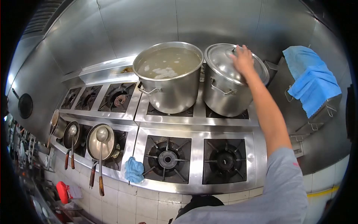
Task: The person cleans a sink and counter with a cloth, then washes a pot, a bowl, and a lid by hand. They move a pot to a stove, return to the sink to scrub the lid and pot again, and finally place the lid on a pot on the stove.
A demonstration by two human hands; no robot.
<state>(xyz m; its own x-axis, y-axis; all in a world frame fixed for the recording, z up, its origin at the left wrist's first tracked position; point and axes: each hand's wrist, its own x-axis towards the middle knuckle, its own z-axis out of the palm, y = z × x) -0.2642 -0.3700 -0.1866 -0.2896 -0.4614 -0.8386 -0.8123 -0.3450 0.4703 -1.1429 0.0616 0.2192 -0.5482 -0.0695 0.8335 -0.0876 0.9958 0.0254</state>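
My right hand (243,61) reaches over the lid (218,56) of a tall steel stockpot (225,99) on the back right burner. Its fingers are stretched out and apart, right at the small handle on top of the lid. The lid lies flat across the pot's rim, and a side handle sticks out at the front. Beside it stands a second large stockpot (173,93) without a lid, nearly full of cloudy liquid (167,59) with pale foam on top. My left hand is out of view.
Front burners (167,159) with iron grates lie nearest me. At the left are frying pans (100,149) with ladles (101,134) in them. A blue cloth (133,170) lies on the stove's front edge; larger blue towels (313,80) hang at the right.
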